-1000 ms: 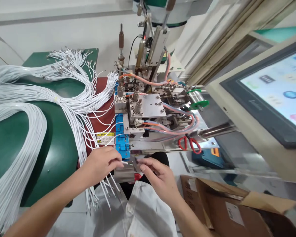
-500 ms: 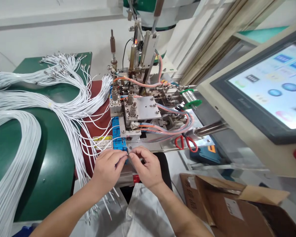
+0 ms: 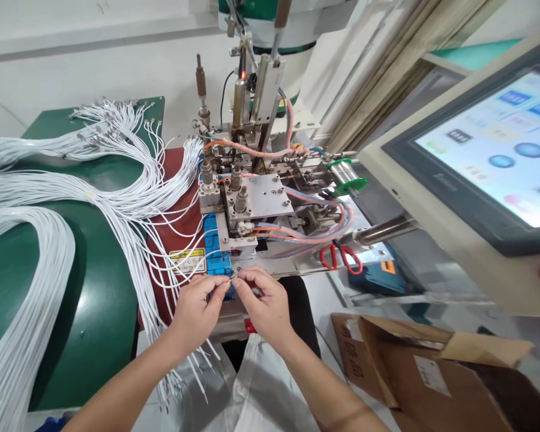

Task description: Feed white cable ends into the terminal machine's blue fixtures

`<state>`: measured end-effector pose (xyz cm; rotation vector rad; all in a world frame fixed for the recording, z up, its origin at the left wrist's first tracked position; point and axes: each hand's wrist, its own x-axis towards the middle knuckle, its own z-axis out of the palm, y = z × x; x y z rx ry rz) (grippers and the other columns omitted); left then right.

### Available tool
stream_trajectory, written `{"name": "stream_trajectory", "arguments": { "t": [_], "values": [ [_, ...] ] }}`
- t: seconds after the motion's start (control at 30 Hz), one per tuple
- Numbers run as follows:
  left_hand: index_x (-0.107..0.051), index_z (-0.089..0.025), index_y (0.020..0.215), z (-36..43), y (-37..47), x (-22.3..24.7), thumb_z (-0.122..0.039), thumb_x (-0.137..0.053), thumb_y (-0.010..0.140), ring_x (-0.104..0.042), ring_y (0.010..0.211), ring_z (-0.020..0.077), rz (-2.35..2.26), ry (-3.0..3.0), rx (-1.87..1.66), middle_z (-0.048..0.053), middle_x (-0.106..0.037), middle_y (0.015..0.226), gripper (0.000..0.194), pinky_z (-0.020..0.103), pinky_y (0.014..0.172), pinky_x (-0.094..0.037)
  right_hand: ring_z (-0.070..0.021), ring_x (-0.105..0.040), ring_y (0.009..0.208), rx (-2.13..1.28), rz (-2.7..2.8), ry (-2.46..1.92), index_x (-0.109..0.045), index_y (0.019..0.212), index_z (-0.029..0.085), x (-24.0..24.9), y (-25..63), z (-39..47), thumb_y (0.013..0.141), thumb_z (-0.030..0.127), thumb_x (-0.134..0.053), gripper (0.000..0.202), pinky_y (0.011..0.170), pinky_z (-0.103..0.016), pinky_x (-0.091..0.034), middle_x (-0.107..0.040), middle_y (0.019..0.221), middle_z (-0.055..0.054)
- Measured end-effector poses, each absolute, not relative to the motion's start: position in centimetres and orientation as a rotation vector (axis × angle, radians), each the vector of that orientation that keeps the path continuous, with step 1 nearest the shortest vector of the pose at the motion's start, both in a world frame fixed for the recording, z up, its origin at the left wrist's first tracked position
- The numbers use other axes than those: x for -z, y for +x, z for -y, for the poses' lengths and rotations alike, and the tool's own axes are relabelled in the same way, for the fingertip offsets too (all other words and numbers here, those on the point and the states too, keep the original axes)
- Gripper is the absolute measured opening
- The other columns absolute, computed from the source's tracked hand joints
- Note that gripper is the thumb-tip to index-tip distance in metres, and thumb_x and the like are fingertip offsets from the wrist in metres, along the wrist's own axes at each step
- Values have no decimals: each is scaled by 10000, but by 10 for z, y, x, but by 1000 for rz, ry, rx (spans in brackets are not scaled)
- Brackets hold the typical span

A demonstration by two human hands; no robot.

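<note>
My left hand (image 3: 202,303) and my right hand (image 3: 263,300) meet fingertip to fingertip in front of the blue fixture blocks (image 3: 216,262). Both are closed in a pinch on something small and thin between them, too tiny to make out. Close to my left hand, white cables (image 3: 141,276) fan down over a red mat (image 3: 175,231), and a few run into the blue blocks. Just beyond my hands stands a metal machine (image 3: 265,195) with orange and grey tubes.
Cable bundles lie on a green table (image 3: 92,282) at left. Red-handled scissors (image 3: 342,258) and a wire spool (image 3: 345,177) are right of the machine. A touch screen (image 3: 499,156) overhangs the right side, above an open cardboard box (image 3: 418,366).
The view has shifted slightly. My hands remain together at nearly the same spot, with the fingers a little readjusted around the small piece.
</note>
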<state>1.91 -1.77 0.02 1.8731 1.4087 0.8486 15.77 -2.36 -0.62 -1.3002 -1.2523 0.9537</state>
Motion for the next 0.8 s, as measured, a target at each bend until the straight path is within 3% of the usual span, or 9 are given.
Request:
{"name": "stream_trajectory", "arguments": {
  "t": [0.43,0.63,0.8],
  "values": [
    [-617,-175,819,25,28,4,-266,-511,824,-611,708,135,-1516,1557,-911,16,-660,768,140,241,674,-480,-126,-536,634,-1039,1006,-1277,-586,662,170,14,139,26,763,193,-551,110,605,-256,-454,-555,681,-10],
    [-631,-177,830,24,27,3,-244,-512,813,-610,719,141,-1534,1612,-870,19,-666,783,138,239,673,-472,-123,-528,640,-808,1303,-1265,-578,697,181,11,146,24,768,150,-530,91,597,-248,-440,-557,694,-15],
    [-663,-204,818,19,17,-3,-207,-509,808,-597,685,132,-1466,1863,-731,0,-678,754,154,237,659,-443,-119,-504,617,-846,1616,-1237,-544,670,181,0,170,14,762,145,-521,101,572,-236,-413,-539,658,-6]
  ]
}}
